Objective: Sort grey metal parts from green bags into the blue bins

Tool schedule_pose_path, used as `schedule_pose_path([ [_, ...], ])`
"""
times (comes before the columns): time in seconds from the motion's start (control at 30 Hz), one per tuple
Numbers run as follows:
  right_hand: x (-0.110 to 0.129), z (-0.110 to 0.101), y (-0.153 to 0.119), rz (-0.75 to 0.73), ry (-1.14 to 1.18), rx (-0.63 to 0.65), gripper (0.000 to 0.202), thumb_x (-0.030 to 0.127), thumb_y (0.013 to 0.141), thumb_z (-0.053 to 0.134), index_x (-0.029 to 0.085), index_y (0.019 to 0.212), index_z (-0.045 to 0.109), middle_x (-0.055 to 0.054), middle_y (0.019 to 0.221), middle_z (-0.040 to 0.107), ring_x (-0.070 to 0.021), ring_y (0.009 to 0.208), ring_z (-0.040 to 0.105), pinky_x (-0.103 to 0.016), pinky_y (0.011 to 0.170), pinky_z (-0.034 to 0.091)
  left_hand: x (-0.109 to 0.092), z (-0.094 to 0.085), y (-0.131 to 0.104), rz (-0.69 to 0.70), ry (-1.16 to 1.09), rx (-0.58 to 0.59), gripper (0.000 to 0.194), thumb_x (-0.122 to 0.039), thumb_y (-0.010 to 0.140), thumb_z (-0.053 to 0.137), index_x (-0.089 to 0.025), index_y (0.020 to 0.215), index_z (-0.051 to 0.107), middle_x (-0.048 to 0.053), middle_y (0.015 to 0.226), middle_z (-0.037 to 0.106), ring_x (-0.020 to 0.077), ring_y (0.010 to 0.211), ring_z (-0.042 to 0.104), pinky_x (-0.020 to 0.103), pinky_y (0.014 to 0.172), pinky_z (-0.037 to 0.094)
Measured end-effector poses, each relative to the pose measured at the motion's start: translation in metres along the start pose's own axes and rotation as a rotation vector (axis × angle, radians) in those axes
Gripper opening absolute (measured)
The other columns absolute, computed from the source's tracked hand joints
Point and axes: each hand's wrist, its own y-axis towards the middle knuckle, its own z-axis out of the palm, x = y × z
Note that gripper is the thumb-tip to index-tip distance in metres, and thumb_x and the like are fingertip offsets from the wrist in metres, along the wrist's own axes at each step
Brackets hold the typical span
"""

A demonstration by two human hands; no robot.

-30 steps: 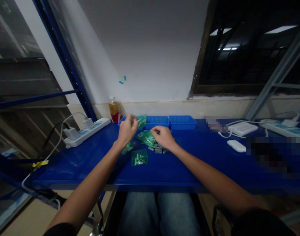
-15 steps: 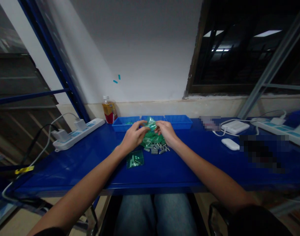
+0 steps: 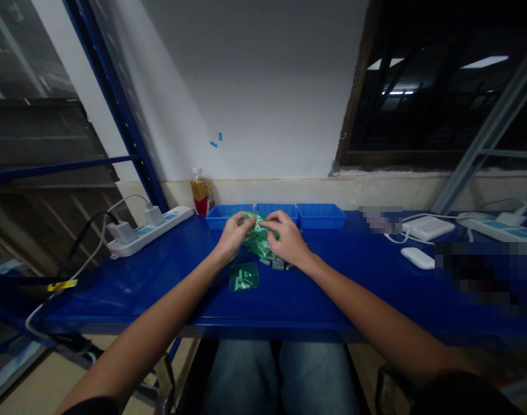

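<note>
A small clear green plastic bag (image 3: 253, 217) is held up over the table in my left hand (image 3: 232, 236), thumb and fingers closed on its left side. My right hand (image 3: 289, 241) is at the bag's right side, fingers spread, the index fingertip reaching to the plastic. Under both hands lies a heap of green plastic bags (image 3: 258, 246), partly covered by them. Small silvery metal pieces (image 3: 278, 264) lie at the heap's near edge, some hidden by my right hand. Closer to me, a flat green bag with small light pieces inside (image 3: 245, 277) rests on the blue table (image 3: 172, 300).
Three blue bins (image 3: 321, 217) stand in a row behind the heap. A bottle (image 3: 201, 193) is at their left. Power strips (image 3: 148, 230) with plugs and cables lie at both sides. On the right are a white box (image 3: 428, 227) and a small white case (image 3: 417, 258).
The view has shifted slightly, so the scene sits further right. My right hand's fingers have spread from their pinch on the bag, and the hand is lower, over the metal pieces.
</note>
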Motion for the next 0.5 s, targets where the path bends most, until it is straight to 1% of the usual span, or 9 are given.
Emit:
schedule_pose_path([
  [0.03,0.000,0.000,0.001,0.069,0.033,0.000,0.028,0.013,0.074,0.053,0.017,0.096,0.071,-0.008,0.094,0.059,-0.0201,0.093,0.055,-0.034,0.086,0.044,0.000,0.000,-0.001,0.077,0.083,-0.020,0.027,-0.039,0.079,0.060,-0.016,0.091,0.056,0.000,0.075,0.059,0.0122,0.064,0.055,0.022,0.058,0.043],
  [0.1,0.000,0.000,0.004,0.256,0.151,-0.007,0.020,0.025,0.078,0.056,0.016,0.087,0.071,-0.006,0.086,0.061,-0.0195,0.086,0.057,-0.033,0.081,0.044,-0.003,-0.002,-0.004,0.282,0.323,-0.023,0.022,-0.033,0.082,0.058,-0.017,0.096,0.058,0.002,0.084,0.061,0.0149,0.074,0.057,0.026,0.068,0.045],
  [0.17,-0.001,-0.002,0.008,0.436,0.286,-0.007,0.032,0.041,0.082,0.053,0.015,0.074,0.069,-0.003,0.071,0.060,-0.0173,0.073,0.057,-0.030,0.070,0.044,-0.006,-0.003,-0.008,0.483,0.549,0.033,0.018,-0.025,0.083,0.056,-0.018,0.099,0.060,0.005,0.093,0.062,0.0178,0.087,0.057,0.030,0.080,0.045],
  [0.2,-0.002,-0.002,0.009,0.503,0.343,0.001,0.038,0.046,0.082,0.051,0.015,0.068,0.067,-0.002,0.064,0.059,-0.0159,0.066,0.055,-0.028,0.064,0.042,-0.007,-0.003,-0.010,0.558,0.625,0.065,0.018,-0.021,0.083,0.055,-0.018,0.100,0.061,0.005,0.097,0.062,0.0190,0.093,0.056,0.032,0.085,0.044],
  [0.27,-0.005,-0.003,0.010,0.598,0.414,0.001,0.040,0.050,0.078,0.052,0.015,0.063,0.062,0.001,0.055,0.055,-0.0134,0.056,0.051,-0.025,0.055,0.038,-0.009,-0.004,-0.013,0.648,0.708,0.111,0.022,-0.016,0.083,0.053,-0.020,0.103,0.062,0.006,0.104,0.060,0.0206,0.101,0.053,0.036,0.092,0.041],
  [0.33,-0.010,-0.001,0.009,0.647,0.434,-0.023,0.034,0.046,0.076,0.053,0.015,0.063,0.060,0.002,0.052,0.053,-0.0124,0.051,0.049,-0.023,0.049,0.035,-0.009,-0.003,-0.015,0.668,0.740,0.159,0.025,-0.018,0.083,0.055,-0.021,0.107,0.062,0.007,0.110,0.059,0.0217,0.105,0.052,0.038,0.094,0.040],
  [0.4,-0.015,0.001,0.007,0.660,0.426,-0.055,0.028,0.041,0.076,0.052,0.016,0.065,0.059,0.003,0.051,0.053,-0.0126,0.049,0.049,-0.022,0.047,0.034,-0.008,-0.001,-0.015,0.634,0.730,0.208,0.029,-0.028,0.083,0.060,-0.021,0.110,0.062,0.009,0.112,0.058,0.0231,0.107,0.051,0.039,0.094,0.040],
  [0.47,-0.018,0.002,0.005,0.621,0.388,-0.086,0.025,0.037,0.078,0.050,0.017,0.067,0.059,0.002,0.054,0.053,-0.0133,0.051,0.050,-0.023,0.049,0.036,-0.007,0.002,-0.013,0.531,0.678,0.221,0.033,-0.039,0.082,0.061,-0.020,0.109,0.063,0.008,0.106,0.060,0.0234,0.102,0.053,0.037,0.091,0.041],
  [0.5,-0.019,0.001,0.004,0.571,0.346,-0.101,0.023,0.035,0.079,0.049,0.017,0.069,0.060,0.002,0.057,0.055,-0.0137,0.053,0.051,-0.023,0.051,0.038,-0.006,0.003,-0.012,0.454,0.627,0.201,0.034,-0.044,0.083,0.057,-0.018,0.106,0.064,0.007,0.100,0.061,0.0225,0.097,0.055,0.036,0.087,0.042],
])
